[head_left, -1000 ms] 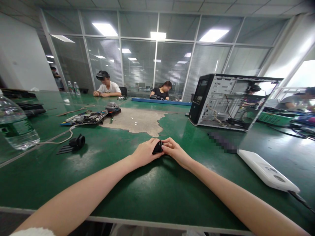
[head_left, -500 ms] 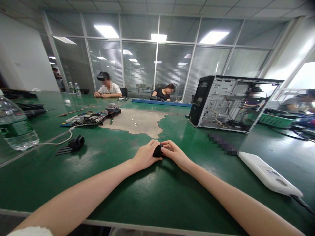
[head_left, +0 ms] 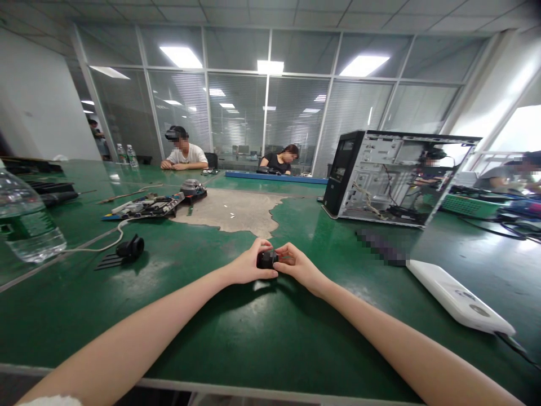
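A small black cylindrical part (head_left: 266, 259), with what looks like a ridged edge, is held just above the green table in front of me. My left hand (head_left: 250, 264) wraps round its left side, thumb below and fingers over the top. From the right, the thumb and fingertips of my right hand (head_left: 295, 265) pinch the part's other end. Its exact kind is too small to tell, and my fingers cover some of it. A black bracket-like piece with a ring and flat prongs (head_left: 127, 249) lies on the table to the left.
Left are a water bottle (head_left: 26, 220), a white cable (head_left: 114, 241) and a circuit board (head_left: 146, 206). An open computer case (head_left: 380, 180) stands at right, behind a white power bank-like device (head_left: 459, 296). A brown patch (head_left: 240, 211) lies ahead. Co-workers sit across the table.
The black part has turned between my hands, so more of its side shows. My left fingers have lifted and spread slightly around it. The view has shifted a little.
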The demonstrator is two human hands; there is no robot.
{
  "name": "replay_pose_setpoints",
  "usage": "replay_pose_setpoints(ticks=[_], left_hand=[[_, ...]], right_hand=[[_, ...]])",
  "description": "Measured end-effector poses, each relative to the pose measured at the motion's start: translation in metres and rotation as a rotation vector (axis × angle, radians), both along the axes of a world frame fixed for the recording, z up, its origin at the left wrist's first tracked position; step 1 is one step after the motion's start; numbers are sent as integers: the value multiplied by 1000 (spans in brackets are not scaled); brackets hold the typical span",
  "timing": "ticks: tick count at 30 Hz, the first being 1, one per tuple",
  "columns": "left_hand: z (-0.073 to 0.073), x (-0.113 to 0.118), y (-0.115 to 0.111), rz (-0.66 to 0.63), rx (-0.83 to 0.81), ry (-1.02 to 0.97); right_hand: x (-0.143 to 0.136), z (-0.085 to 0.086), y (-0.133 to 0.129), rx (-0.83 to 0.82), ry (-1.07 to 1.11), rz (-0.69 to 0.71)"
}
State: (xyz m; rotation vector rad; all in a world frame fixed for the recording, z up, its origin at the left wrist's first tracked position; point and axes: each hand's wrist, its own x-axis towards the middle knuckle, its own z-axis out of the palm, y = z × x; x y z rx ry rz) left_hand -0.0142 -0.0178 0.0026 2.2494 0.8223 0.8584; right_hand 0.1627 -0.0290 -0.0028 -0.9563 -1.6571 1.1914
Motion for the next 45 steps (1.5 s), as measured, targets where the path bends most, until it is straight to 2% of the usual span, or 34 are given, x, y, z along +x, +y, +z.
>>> replay_pose_setpoints(ticks=[2,6,11,16,22,27,32,38,42,45], left_hand=[[-1,-1,6,15,-23,66],[-2,-1,9,53,39,114],[-1,3,2,103,159,42],[-1,5,-4,172,233,162],[2,2,-11,154,327,273],[12,-2,-16,114,288,321],[17,-7,-18,86,226,326],[17,-8,-16,136,184,310],[18,-8,-14,142,181,331],[16,-8,-11,151,261,353]], right_hand=[[0,0,0,1,-8,-4],[-1,3,-1,-7,-2,-16],[-1,6,-6,-20,56,5],[-1,5,-6,-76,139,38],[1,4,-2,-57,40,44],[6,2,-1,55,-7,152],[5,1,-3,58,15,161],[4,6,-9,9,40,196],[3,10,-13,-41,37,170],[1,8,-12,-53,56,123]])
